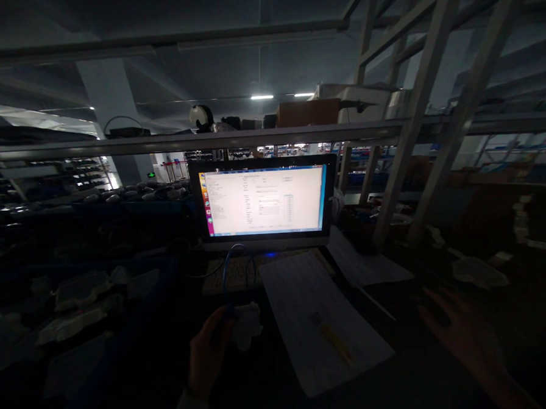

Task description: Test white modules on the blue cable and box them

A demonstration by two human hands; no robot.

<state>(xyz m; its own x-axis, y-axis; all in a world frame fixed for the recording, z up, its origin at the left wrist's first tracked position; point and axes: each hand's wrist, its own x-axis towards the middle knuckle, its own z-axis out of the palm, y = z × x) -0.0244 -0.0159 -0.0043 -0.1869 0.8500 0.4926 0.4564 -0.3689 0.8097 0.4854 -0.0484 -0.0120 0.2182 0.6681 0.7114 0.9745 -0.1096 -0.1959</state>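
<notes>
My left hand [210, 349] is closed, its fingertips pinching the lower end of a blue cable [225, 279]. At those fingertips sits a small pale plastic housing [246, 323]; the dimness hides whether the cable is plugged into it. The cable loops up in front of a lit monitor [266, 202]. Over the dark table on the right, my right hand [462, 329] is spread with nothing in it. Just beyond it lies another pale, clear-looking housing [480, 272]. Between my hands is a printed sheet [302, 325] with a yellow-handled tool [335, 343] on top.
A blue bin [137, 333] full of pale plastic housings [78, 291] stands at the left. Below the monitor lies a keyboard-like panel [213, 284]. More papers [372, 266] lie to its right. A metal shelf [160, 143] crosses overhead, with slanted posts [414, 111] at right.
</notes>
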